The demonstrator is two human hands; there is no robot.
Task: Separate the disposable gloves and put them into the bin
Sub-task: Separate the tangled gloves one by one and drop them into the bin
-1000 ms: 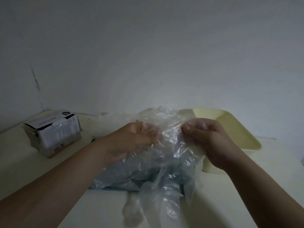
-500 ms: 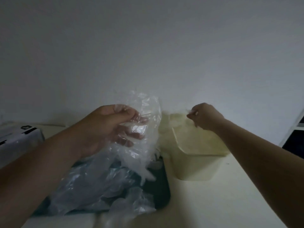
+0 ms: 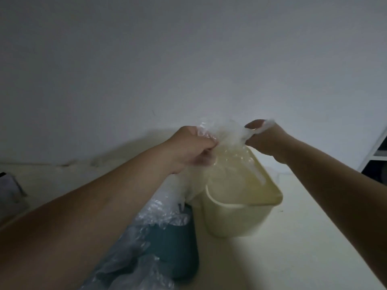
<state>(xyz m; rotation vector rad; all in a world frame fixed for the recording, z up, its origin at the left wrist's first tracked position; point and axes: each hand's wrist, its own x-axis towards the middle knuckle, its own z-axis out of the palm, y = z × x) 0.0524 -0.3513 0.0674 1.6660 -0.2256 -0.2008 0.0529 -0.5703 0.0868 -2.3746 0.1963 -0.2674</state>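
Two hands, left point(image 3: 193, 146) and right point(image 3: 265, 139), pinching one glove clump point(image 3: 228, 132) above one bin point(image 3: 240, 214).

left hand point(image 3: 194, 147), right hand point(image 3: 267, 141): bare | forearms point(image 3: 104, 206): bare | thumbnail point(image 3: 252, 124): seemingly short

Dim, soft, greyish light; slight motion blur, wide-angle bending toward the edges.

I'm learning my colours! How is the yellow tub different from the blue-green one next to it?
The yellow bin is pale; the blue-green tub is dark. Clear gloves lie heaped on the tub; above the bin, the left hand and right hand grip a clear bunch. The tub sits nearer, the bin farther right. Both have rounded corners and stand on one table.
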